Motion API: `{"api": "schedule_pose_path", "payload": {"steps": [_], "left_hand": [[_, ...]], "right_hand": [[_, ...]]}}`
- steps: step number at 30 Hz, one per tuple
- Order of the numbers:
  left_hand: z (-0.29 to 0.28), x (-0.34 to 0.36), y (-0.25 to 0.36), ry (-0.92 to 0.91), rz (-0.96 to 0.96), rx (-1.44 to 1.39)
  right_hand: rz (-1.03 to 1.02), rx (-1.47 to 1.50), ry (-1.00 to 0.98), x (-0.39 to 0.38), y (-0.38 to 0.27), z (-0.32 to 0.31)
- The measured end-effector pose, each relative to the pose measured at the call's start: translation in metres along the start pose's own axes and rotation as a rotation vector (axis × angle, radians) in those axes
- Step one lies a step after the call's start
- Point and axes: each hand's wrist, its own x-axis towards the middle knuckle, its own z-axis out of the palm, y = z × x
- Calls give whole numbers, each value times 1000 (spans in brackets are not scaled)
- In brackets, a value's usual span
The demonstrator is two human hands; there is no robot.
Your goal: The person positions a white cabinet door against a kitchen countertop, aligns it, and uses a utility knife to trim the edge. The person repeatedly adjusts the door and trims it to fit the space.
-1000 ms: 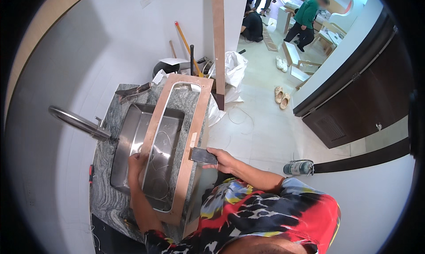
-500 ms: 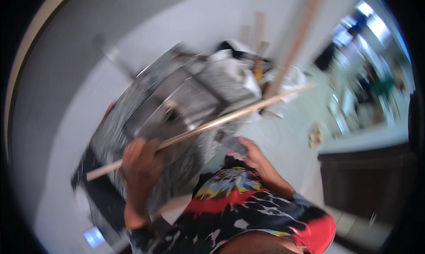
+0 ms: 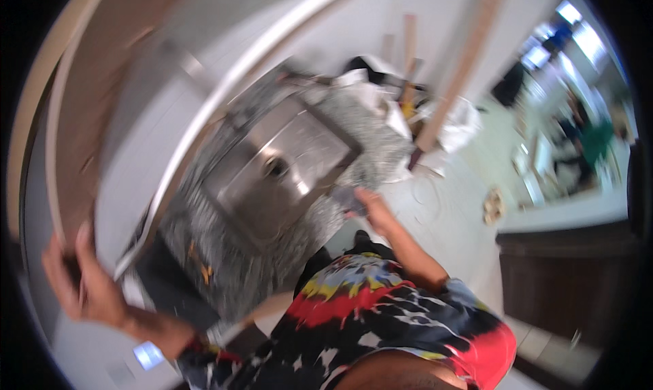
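Note:
My left hand (image 3: 81, 288) grips the lower end of the wooden frame (image 3: 81, 152), raised up along the left side of the view; the frame's inner edge shows as a pale curved band. Below it, the steel sink (image 3: 258, 193) lies uncovered in the grey veined stone countertop (image 3: 347, 114), with its drain visible. My right hand (image 3: 367, 203) is closed on a dark grey flat block (image 3: 347, 198), just right of the sink's edge. The picture is blurred by motion, so fine detail is unclear.
White sacks (image 3: 452, 128), tools and an upright wooden board (image 3: 456, 70) stand beside the counter's far end. Shoes (image 3: 493, 206) lie on the floor at right, near a dark door (image 3: 561, 281). A person in green (image 3: 592, 145) and others are in the adjoining room.
My left hand has lifted the frame off the counter and swung it up to the left, uncovering the sink. My right hand still holds the grey block. The view has rotated.

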Motion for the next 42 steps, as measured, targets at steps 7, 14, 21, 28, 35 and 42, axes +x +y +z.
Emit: {"api": "schedule_pose_path", "payload": {"steps": [7,14,21,28,35,42], "left_hand": [[6,26,-86,59,223,136],[4,5,-104,-82,-129,31],[-19,-6,-83,-64,146,79],[-32,-35,0,-356,36,-378],[-25,-85,130,-581,185,-580],[-28,-143,253,-707,200,-727]], "right_hand": [[36,56,146,-11,43,15],[-16,-25,241,-4,54,22],[-348,-16,145,-17,50,21],[-997,-96,582,-80,-105,-21],[-1415,-641,963,-273,-249,-137],[-774,-815,645,-392,-281,-271]]}}
